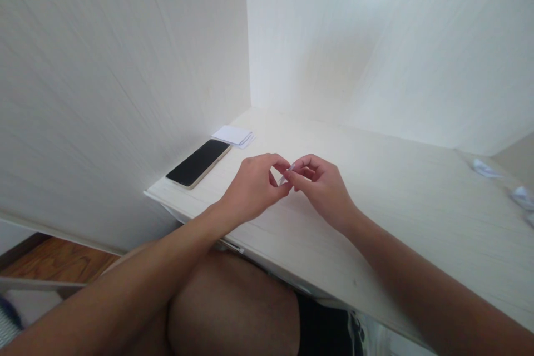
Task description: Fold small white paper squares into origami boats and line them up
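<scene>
Above the white desk (pixel 375 194), my left hand (pixel 254 183) and my right hand (pixel 321 186) meet at the fingertips. Between them is a small piece of folded white paper (pixel 286 174), pinched by the fingers of both hands. Most of the paper is covered by the fingers, so its full shape is hidden. Left of my left hand lies a black-screened phone (pixel 200 162) in a light case. Just behind the phone sits a small stack of white paper pieces (pixel 233 136).
White panels rise at the left (pixel 125 67) and back (pixel 375 39) of the desk. Several small crumpled or folded paper pieces (pixel 486 168) lie at the far right. My legs (pixel 233 300) are below the desk's front edge.
</scene>
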A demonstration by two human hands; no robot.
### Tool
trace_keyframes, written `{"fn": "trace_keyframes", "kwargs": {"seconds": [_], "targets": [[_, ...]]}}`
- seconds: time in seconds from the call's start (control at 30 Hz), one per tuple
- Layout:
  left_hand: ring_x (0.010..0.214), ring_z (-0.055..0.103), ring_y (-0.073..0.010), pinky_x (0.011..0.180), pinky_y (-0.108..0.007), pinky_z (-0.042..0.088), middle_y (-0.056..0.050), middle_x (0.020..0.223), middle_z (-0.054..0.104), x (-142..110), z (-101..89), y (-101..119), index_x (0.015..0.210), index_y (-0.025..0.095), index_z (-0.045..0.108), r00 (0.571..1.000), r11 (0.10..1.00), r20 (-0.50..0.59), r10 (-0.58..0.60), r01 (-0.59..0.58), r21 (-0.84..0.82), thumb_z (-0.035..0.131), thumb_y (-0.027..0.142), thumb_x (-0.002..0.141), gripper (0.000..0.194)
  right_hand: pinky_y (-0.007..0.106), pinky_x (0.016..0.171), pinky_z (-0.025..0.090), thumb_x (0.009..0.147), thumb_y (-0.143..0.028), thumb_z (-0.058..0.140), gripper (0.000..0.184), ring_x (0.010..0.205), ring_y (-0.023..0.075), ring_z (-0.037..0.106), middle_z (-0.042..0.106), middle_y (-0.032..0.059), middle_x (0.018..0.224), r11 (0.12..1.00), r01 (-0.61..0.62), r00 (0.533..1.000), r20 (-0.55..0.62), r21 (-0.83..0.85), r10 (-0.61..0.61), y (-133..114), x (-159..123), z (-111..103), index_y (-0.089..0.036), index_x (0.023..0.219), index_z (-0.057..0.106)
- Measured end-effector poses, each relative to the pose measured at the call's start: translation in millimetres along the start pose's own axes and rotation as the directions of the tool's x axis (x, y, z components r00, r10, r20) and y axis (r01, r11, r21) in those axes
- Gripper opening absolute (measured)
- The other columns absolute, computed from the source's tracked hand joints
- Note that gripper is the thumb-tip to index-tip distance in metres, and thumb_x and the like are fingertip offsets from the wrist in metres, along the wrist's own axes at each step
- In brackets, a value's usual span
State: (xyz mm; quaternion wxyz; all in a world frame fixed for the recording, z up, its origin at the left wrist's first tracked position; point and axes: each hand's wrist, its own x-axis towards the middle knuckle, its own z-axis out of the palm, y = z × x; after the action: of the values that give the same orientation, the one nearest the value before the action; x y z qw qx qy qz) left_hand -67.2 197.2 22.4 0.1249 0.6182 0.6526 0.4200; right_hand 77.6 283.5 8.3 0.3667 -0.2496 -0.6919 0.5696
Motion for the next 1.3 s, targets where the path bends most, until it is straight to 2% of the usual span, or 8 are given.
{"fn": "trace_keyframes", "kwargs": {"seconds": [0.1,0.17,0.3,0.43,0.63,0.77,0.9,1.3], "targets": [[0.062,0.065,-0.0128,0.055,-0.025,0.044,-0.004,0.091,0.078,2.7,-8.9,0.2,0.099,0.017,0.074,0.985,0.968,0.140,-0.101,0.130,-0.217,0.083,0.034,0.075,0.031,0.030,0.065,0.050,0.072,-0.035,0.084,0.026,0.069,0.0145,0.065,0.070,-0.0011,0.071,0.987,-0.084,0.996,0.025,0.139,0.081,0.3,1.9,-3.1,-0.020,0.076,0.063],[0.062,0.064,-0.0135,0.052,-0.024,0.041,-0.005,0.085,0.077,4.4,-15.9,0.8,0.100,0.015,0.074,0.960,0.923,0.234,-0.155,0.225,-0.312,0.085,0.036,0.074,0.035,0.030,0.068,0.051,0.070,-0.034,0.086,0.026,0.070,0.0139,0.065,0.071,-0.0012,0.074,0.967,-0.139,0.990,0.051,0.215,0.131,0.8,3.2,-4.9,-0.020,0.076,0.064],[0.061,0.062,-0.0136,0.054,-0.023,0.039,-0.003,0.069,0.072,5.7,-21.2,-1.2,0.100,0.014,0.074,0.932,0.881,0.299,-0.206,0.310,-0.357,0.086,0.034,0.073,0.036,0.029,0.070,0.052,0.069,-0.033,0.087,0.026,0.068,0.0125,0.065,0.072,-0.0014,0.072,0.935,-0.216,0.976,0.094,0.283,0.197,1.5,5.2,-6.8,-0.020,0.074,0.065],[0.059,0.061,-0.0136,0.051,-0.023,0.039,-0.002,0.067,0.071,5.1,-12.0,-8.3,0.098,0.015,0.074,0.949,0.905,0.237,-0.206,0.277,-0.324,0.088,0.038,0.071,0.038,0.029,0.070,0.053,0.069,-0.030,0.086,0.022,0.068,0.0129,0.066,0.072,-0.0008,0.071,0.934,-0.211,0.977,0.066,0.288,0.200,3.6,7.0,-6.4,-0.020,0.072,0.067],[0.070,0.069,-0.0169,0.061,-0.027,0.053,-0.006,0.082,0.076,5.0,2.0,-14.6,0.095,0.015,0.073,0.977,0.894,0.114,-0.178,0.209,-0.396,0.088,0.038,0.070,0.036,0.031,0.070,0.054,0.068,-0.027,0.084,0.018,0.065,0.0127,0.066,0.072,-0.0013,0.072,0.969,-0.142,0.987,-0.049,0.203,0.155,6.3,7.2,-4.1,-0.019,0.075,0.070],[0.071,0.072,-0.0167,0.064,-0.029,0.057,-0.007,0.088,0.076,6.1,2.5,-14.5,0.093,0.013,0.072,0.981,0.869,0.107,-0.164,0.195,-0.454,0.082,0.034,0.077,0.029,0.031,0.067,0.054,0.072,-0.030,0.082,0.017,0.063,0.0131,0.065,0.071,-0.0009,0.068,0.984,-0.106,0.991,-0.067,0.146,0.116,3.6,5.0,-2.8,-0.019,0.074,0.070],[0.068,0.071,-0.0142,0.064,-0.027,0.057,-0.008,0.089,0.077,7.1,1.6,-13.7,0.093,0.012,0.074,0.984,0.889,0.076,-0.160,0.177,-0.423,0.075,0.030,0.084,0.019,0.030,0.064,0.053,0.074,-0.030,0.081,0.016,0.061,0.0125,0.062,0.069,-0.0015,0.066,0.996,-0.071,0.992,-0.105,0.058,0.077,0.3,3.7,-3.1,-0.018,0.075,0.070],[0.078,0.071,-0.0163,0.072,-0.028,0.057,-0.007,0.085,0.079,7.9,5.7,-15.1,0.094,0.014,0.079,0.982,0.915,-0.019,-0.189,0.169,-0.367,0.080,0.024,0.079,0.018,0.033,0.063,0.054,0.077,-0.026,0.076,0.010,0.064,0.0171,0.067,0.072,0.0028,0.072,0.977,0.047,0.976,-0.198,-0.210,-0.090,1.9,2.1,-1.3,-0.020,0.079,0.068]]}}
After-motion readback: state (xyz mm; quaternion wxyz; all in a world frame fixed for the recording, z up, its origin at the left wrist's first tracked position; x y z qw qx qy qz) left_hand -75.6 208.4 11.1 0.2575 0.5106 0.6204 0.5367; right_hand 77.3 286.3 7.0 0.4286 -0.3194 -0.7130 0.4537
